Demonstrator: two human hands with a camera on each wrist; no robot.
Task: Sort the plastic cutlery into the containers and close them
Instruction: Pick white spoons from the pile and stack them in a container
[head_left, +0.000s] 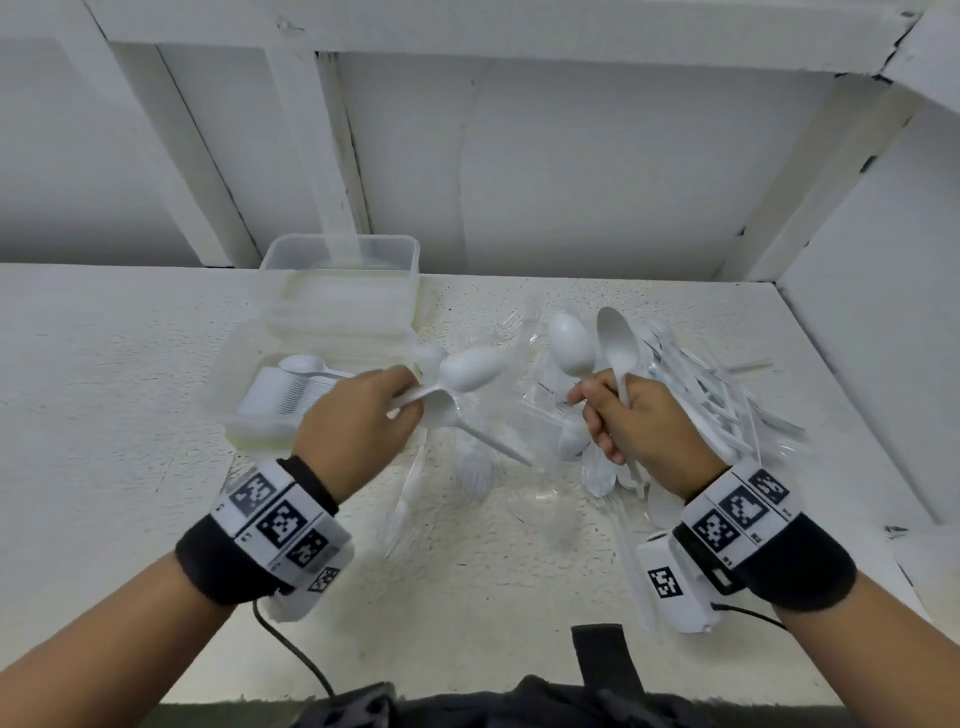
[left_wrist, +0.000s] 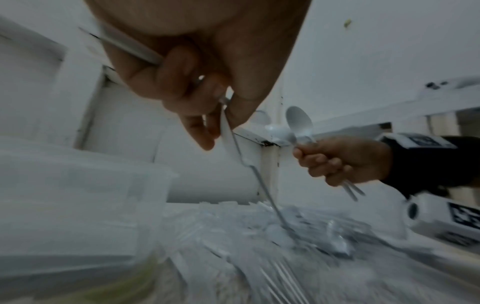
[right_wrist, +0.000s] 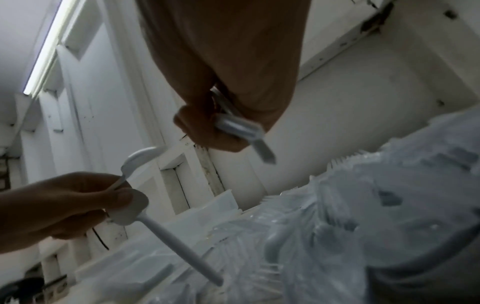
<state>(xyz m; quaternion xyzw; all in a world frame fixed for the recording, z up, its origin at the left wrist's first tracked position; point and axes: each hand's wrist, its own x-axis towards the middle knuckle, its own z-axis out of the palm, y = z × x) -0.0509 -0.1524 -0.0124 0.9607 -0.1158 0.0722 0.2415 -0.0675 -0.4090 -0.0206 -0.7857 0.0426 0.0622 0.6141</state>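
Observation:
My left hand (head_left: 402, 400) grips two white plastic spoons (head_left: 472, 370) above the table's middle; one bowl points right, the other's handle (right_wrist: 182, 253) slants down to the right. My right hand (head_left: 592, 410) grips two more white spoons (head_left: 618, 338) by their handles, bowls up. In the left wrist view these spoons (left_wrist: 298, 121) stand above the right hand (left_wrist: 337, 160). An open clear container (head_left: 223, 410) to the left of my left hand holds a row of stacked white spoons (head_left: 285, 395). A heap of white and clear cutlery (head_left: 701, 395) lies under and to the right of my right hand.
More clear containers (head_left: 337, 280) are stacked behind the open one, against the white back wall. Clear plastic forks (head_left: 410, 493) and spoons lie loose on the speckled table (head_left: 493, 597) between my wrists. A white side wall (head_left: 872, 364) bounds the table on the right.

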